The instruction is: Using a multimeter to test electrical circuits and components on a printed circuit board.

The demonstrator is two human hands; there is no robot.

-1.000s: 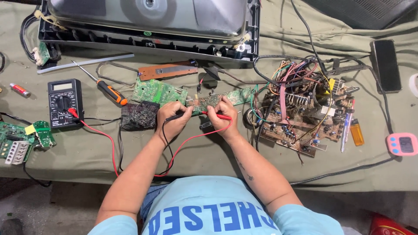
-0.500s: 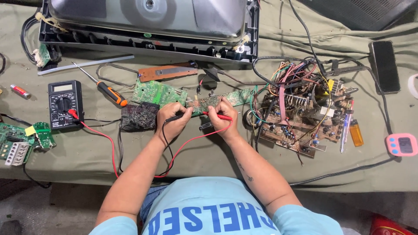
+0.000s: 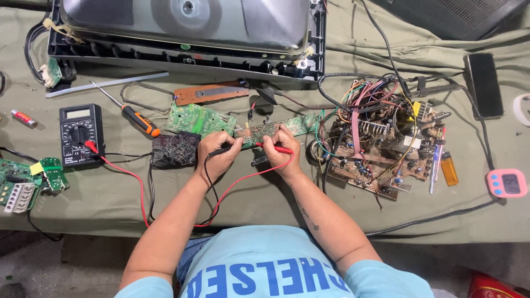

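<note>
Surface (image 3: 353, 221) is covered in matt olive cloth, creased and a bit dusty. Long circuit board (image 3: 276, 128) under the hands: green laminate, dull, with shiny solder spots. Red probe (image 3: 274, 149) and black probe (image 3: 221, 151) are smooth plastic with rubbery leads. Meter (image 3: 80, 135) is matt black plastic with a grey glass display. Screwdriver (image 3: 135, 118) has a bright steel shaft and an orange-black rubbery grip. TV tube (image 3: 187, 22) is glossy grey glass in a black plastic frame. Phone (image 3: 484, 84) has a glossy black face. Lighter (image 3: 449, 169) is clear amber plastic
</note>
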